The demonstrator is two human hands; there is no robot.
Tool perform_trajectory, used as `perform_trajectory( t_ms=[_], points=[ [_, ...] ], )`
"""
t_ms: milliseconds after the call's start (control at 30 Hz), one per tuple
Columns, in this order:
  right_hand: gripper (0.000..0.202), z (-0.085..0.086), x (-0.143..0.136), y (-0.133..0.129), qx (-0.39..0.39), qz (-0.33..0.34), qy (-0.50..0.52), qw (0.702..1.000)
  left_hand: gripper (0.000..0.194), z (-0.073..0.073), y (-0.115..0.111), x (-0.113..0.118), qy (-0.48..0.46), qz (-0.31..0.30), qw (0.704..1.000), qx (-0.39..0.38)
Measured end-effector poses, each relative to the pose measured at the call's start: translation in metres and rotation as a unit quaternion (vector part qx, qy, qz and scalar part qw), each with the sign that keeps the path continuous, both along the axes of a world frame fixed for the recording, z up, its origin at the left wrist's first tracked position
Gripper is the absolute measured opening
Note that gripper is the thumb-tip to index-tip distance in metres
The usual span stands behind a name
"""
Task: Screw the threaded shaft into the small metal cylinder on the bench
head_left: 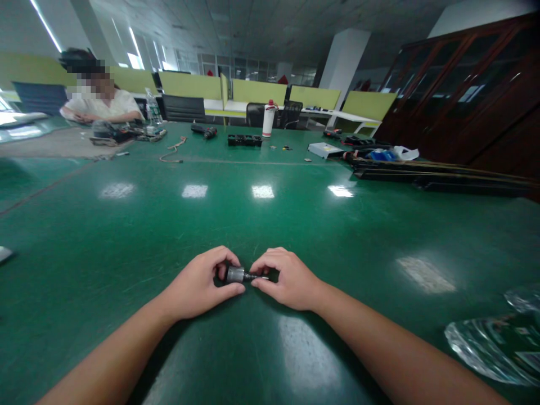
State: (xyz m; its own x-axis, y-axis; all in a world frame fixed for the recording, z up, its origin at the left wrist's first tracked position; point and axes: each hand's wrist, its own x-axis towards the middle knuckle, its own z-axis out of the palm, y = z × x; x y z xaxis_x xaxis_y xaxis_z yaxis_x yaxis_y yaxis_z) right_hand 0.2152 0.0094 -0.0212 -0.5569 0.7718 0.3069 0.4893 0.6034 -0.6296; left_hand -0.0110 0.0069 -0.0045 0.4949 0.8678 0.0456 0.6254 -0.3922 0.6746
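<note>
A small grey metal cylinder with a thin stepped shaft, which looks like a small motor point(235, 274), lies sideways at the green table's near middle. My left hand point(202, 284) curls round its thick body, thumb in front and fingers behind. From the other side my right hand point(287, 278) has its thumb and forefinger closed about the shaft, whose bright tip shows between them. The rear end of the body is partly hidden by my left fingers.
A clear plastic bottle point(493, 346) lies at the right edge. Farther back stand a white bottle with a red cap point(269, 119) and a black slotted block point(244, 140). Black bars point(442, 175) lie at the right. A person point(101, 98) sits at the far left.
</note>
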Motion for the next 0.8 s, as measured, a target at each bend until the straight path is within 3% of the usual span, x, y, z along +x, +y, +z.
perform_trajectory(
  t_ms=[800],
  points=[
    [0.026, 0.003, 0.004, 0.012, -0.043, 0.003, 0.007, 0.999, 0.017, 0.002, 0.012, 0.000, 0.007, 0.002, 1.000, -0.015]
  ],
)
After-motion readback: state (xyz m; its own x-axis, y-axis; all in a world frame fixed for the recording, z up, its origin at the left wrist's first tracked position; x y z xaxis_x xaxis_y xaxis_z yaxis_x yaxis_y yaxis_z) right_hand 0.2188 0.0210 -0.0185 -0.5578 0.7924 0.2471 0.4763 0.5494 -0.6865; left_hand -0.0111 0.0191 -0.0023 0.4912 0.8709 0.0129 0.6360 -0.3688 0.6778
